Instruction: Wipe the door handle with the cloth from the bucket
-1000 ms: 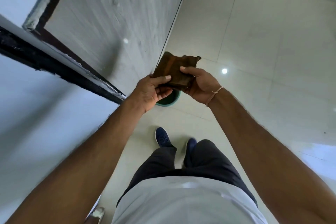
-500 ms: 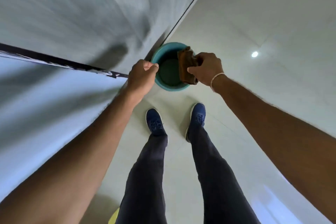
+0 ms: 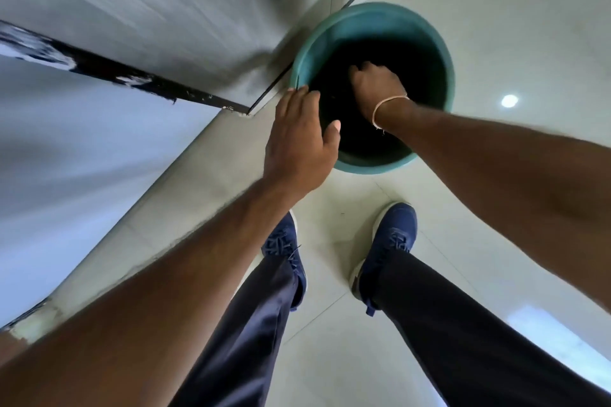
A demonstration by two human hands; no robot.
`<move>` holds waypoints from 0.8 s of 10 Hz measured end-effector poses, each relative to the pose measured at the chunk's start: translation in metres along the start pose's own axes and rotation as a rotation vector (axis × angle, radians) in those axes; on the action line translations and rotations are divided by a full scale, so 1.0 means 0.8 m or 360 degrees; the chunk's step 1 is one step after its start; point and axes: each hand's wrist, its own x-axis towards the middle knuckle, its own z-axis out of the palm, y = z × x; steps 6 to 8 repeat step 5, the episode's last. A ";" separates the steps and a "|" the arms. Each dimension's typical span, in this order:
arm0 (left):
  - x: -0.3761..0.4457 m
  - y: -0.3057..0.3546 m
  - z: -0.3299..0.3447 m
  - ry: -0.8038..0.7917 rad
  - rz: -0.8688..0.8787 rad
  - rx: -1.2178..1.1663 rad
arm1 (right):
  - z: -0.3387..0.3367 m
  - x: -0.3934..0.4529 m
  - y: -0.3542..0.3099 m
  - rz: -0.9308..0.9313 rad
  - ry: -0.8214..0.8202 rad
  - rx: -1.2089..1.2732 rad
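Note:
A teal bucket (image 3: 426, 33) stands on the floor against the grey door (image 3: 165, 10). My right hand (image 3: 377, 86) reaches down into its dark inside, fingers curled downward. The brown cloth is not visible; the dark interior and the hand hide whatever lies beneath the fingers. My left hand (image 3: 301, 139) hovers over the bucket's near-left rim with fingers stretched and thumb apart, holding nothing. The door handle is out of view.
The door's dark edge (image 3: 132, 76) and a pale wall (image 3: 66, 158) run along the left. My two blue shoes (image 3: 393, 241) stand on glossy light tiles (image 3: 512, 10) just in front of the bucket.
My view has dropped closer to the bucket. The right hand carried the cloth from above the rim down inside. The left hand let go of the cloth earlier and now spreads open by the rim.

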 end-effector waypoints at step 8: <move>-0.002 0.006 -0.032 -0.0022 0.0027 -0.0097 | 0.002 -0.023 -0.021 0.0109 -0.0473 0.0231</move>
